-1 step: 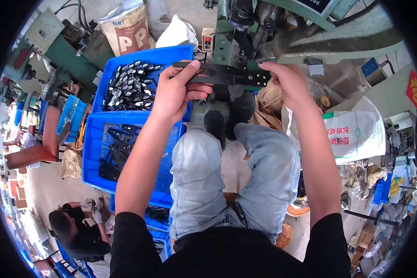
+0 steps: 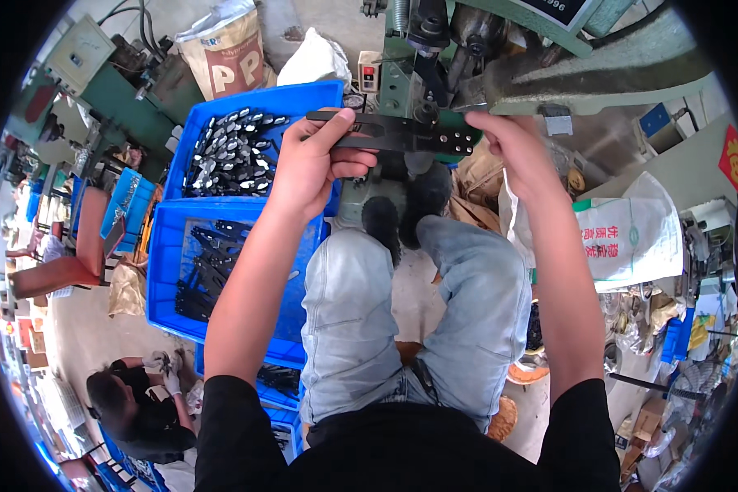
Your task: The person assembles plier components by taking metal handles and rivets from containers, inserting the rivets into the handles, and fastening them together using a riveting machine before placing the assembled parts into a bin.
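Observation:
My left hand (image 2: 307, 164) is closed on a black flat two-pronged part (image 2: 389, 133), thumb on top and fingers curled beneath. The part lies level, its prongs toward my left and several shiny rivet heads at its right end. That end sits over the lower tooling of a green machine (image 2: 398, 86). Beside it, my right hand (image 2: 517, 152) has its fingers curled in, with the thumb side close to the riveted end. Whatever those fingers pinch, if anything, is hidden.
On my left, one blue bin (image 2: 190, 152) holds many black-and-silver pieces; a nearer blue bin (image 2: 166, 271) holds black parts. A paper sack (image 2: 221, 61) stands behind. At right lies a white woven bag (image 2: 631, 234). A gloved co-worker (image 2: 135, 402) sits at lower left.
My right hand has shifted slightly to the right, away from the part's riveted end. My left hand and the black part stay nearly still.

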The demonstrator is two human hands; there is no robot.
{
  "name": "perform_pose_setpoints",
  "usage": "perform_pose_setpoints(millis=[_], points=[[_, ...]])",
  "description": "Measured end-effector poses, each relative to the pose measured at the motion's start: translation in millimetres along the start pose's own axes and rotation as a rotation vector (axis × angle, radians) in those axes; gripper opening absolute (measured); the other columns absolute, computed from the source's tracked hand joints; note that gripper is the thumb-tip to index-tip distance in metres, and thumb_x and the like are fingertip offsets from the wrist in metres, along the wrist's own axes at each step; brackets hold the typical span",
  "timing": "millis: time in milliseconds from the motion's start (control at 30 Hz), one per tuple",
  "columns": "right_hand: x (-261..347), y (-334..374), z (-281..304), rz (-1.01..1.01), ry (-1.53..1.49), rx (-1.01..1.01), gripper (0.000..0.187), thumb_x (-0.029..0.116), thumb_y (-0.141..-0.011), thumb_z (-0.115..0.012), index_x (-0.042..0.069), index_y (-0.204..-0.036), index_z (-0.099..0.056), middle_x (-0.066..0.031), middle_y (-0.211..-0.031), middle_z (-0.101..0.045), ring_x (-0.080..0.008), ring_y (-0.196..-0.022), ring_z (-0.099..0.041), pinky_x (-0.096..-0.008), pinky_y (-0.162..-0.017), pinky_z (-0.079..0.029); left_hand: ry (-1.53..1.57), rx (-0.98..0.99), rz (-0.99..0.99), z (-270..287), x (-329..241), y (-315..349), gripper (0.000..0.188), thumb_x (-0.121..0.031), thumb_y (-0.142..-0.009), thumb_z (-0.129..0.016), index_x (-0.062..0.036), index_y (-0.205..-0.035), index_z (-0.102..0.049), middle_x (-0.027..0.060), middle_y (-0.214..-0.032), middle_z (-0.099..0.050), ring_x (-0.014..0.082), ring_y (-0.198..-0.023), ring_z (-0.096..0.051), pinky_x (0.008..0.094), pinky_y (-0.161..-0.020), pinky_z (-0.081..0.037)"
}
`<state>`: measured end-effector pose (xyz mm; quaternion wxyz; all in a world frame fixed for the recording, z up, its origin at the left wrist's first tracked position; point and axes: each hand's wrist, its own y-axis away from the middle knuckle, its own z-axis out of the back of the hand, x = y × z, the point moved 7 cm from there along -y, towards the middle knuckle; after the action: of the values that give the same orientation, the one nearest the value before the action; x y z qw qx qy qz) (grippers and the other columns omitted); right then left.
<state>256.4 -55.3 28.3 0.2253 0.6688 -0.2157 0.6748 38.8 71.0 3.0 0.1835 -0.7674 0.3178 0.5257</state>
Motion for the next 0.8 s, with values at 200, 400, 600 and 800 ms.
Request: perform_pose_setpoints(millis=[200,400,600,800], points=[[-34.2,42.2,81.2,-0.027,0.107,-0.084,0.017,0.013,-0.082,-0.068,0.002,-0.094,-0.065,0.0040,-0.075,-0.053,-0.0048,-0.064,-0.041,-0.0218,-0.057,-0.030,0.028,-0.010,-0.006,-2.3,0.2,2.8,0.025,-0.022,-0.097,-0.057,0.0029,-0.095,-0.062,0.0148,-0.082,-0.069,0.0174,-0.063,-0.069,0.0230,-0.053,-0.057],[-77.2,92.1,126.9,-0.104,0.226,-0.165,0.015,0.015,-0.081,-0.066,0.002,-0.090,-0.066,0.0015,-0.079,-0.055,-0.0064,-0.074,-0.047,-0.0225,-0.063,-0.036,0.230,-0.041,-0.058,15.5,1.4,23.9,0.027,-0.023,-0.097,-0.057,0.0029,-0.100,-0.061,0.0149,-0.085,-0.069,0.0187,-0.065,-0.069,0.0241,-0.054,-0.058],[-157.6,147.0,248.3,-0.128,0.605,-0.209,0.013,0.018,-0.088,-0.064,0.005,-0.090,-0.066,0.0060,-0.069,-0.049,-0.0037,-0.059,-0.039,-0.0216,-0.053,-0.028,-0.019,-0.317,-0.189,104.2,-23.8,162.4,0.041,-0.033,-0.099,-0.054,0.0054,-0.114,-0.059,0.0155,-0.085,-0.069,0.0183,-0.059,-0.065,0.0271,-0.052,-0.053],[-242.4,194.2,324.4,-0.242,0.664,-0.113,0.014,0.015,-0.092,-0.060,0.005,-0.082,-0.062,0.0065,-0.065,-0.046,-0.0041,-0.059,-0.036,-0.0233,-0.052,-0.027,-0.563,-0.379,0.210,200.3,-13.8,350.4,0.033,-0.026,-0.095,-0.061,0.0064,-0.094,-0.069,0.0105,-0.075,-0.066,0.0120,-0.054,-0.060,0.0240,-0.046,-0.045]])
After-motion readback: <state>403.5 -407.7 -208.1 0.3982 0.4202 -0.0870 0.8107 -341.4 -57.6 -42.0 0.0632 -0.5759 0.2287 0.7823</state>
